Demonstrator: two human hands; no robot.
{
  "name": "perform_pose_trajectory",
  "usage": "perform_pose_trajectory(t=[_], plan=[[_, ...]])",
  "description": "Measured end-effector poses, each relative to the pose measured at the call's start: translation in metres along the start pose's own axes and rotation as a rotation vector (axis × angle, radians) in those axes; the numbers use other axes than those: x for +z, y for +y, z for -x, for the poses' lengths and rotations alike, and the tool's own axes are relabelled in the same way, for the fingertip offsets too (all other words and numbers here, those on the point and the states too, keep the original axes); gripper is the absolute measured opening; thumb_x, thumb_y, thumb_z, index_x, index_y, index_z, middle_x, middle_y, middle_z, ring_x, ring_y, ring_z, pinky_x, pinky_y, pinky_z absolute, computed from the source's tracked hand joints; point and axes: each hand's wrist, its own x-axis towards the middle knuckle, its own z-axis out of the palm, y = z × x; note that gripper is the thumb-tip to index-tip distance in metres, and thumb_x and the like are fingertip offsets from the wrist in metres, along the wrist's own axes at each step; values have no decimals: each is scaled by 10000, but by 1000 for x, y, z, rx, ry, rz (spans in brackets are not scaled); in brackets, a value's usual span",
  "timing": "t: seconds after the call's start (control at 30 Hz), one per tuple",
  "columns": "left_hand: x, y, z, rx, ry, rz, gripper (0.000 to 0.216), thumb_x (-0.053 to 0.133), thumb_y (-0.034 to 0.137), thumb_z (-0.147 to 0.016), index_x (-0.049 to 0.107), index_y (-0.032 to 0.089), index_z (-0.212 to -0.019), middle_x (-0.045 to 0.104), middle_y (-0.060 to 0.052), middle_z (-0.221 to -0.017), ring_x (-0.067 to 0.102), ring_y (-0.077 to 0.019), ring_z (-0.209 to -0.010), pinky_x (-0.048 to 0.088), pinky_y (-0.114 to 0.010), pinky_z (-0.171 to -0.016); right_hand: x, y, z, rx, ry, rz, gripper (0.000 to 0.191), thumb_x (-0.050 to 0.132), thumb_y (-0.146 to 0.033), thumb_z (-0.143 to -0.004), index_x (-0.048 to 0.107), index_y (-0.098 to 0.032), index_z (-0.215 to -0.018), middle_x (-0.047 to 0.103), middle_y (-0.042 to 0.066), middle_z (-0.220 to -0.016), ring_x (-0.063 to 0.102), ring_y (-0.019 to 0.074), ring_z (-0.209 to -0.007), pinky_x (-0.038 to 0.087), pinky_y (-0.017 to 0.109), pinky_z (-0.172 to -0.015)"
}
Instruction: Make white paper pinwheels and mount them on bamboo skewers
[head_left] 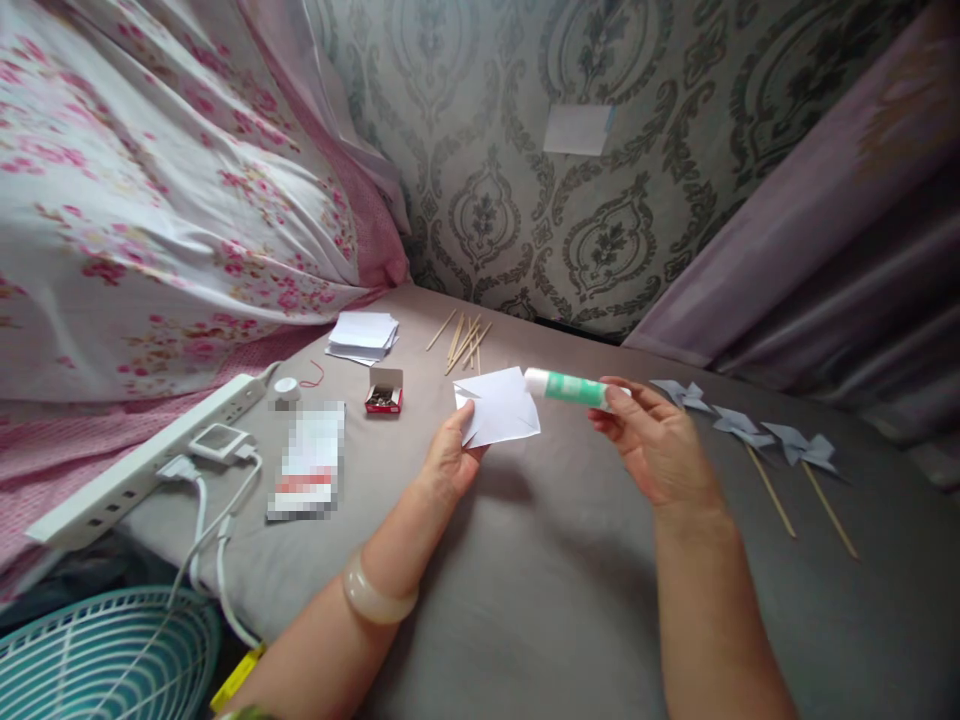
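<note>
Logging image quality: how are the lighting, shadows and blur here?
Head view: purple curtain dim, floral cloth brighter; head view: soft shadow on the grey sheet below the paper; head view: white end of the tube looks smeared; head view: packet pixelated.

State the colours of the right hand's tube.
The tube is green and white; head view.

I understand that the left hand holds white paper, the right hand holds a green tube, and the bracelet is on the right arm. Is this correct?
Wrong side: the head view shows the bracelet on the left arm, not the right. The left hand does hold white paper, and the right hand the green tube.
</note>
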Motion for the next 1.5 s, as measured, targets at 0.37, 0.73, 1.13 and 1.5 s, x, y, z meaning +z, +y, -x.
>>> perform_pose_trajectory(t=[0.37,0.73,1.13,1.5], plan=[[-6,-8,3,149,-106,-213,184,755,278,-703,669,127,-763,672,-9,-659,576,-113,-542,443,-224,-557,34,5,30,-642,-158,866,242,642,-283,-846,641,-175,-1062,709,61,-972,640,160,-734,527,304,-713],[-7,-9,3,184,-156,-245,336,839,375,-554,670,140,-726,673,5,-637,563,-98,-543,435,-205,-547,41,15,32,-915,-137,1064,287,602,-351,-900,615,-132,-1086,722,94,-927,685,198,-792,535,305,-736],[-8,-12,3,221,-182,-285,424,861,451,-499,648,145,-701,662,13,-629,548,-92,-533,412,-203,-534,42,16,33,-835,78,1124,425,538,-527,-896,666,-123,-932,672,50,-666,621,170,-541,463,281,-552],[-5,-10,6,212,-155,-303,323,818,403,-612,637,150,-698,646,16,-618,537,-98,-527,407,-213,-551,29,4,31,-796,-387,1116,306,493,-211,-940,590,-246,-1228,649,87,-1210,603,260,-1110,502,449,-952]])
